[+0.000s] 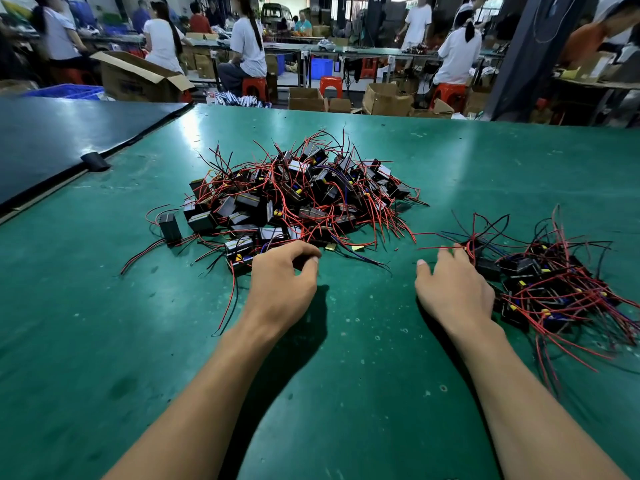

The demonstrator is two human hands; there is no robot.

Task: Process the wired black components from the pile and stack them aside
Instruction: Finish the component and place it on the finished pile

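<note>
Left hand (281, 284) half-curled at pile (304, 195) — right hand (454, 289) splayed at stack (554, 285).

Pile (298, 199) mid-table (346, 375); stack (554, 289) right, seemingly apart.

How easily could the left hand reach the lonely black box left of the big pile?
Probably yes: the left hand is near, the lone box stands apart from the pile, nothing covers it.
</note>
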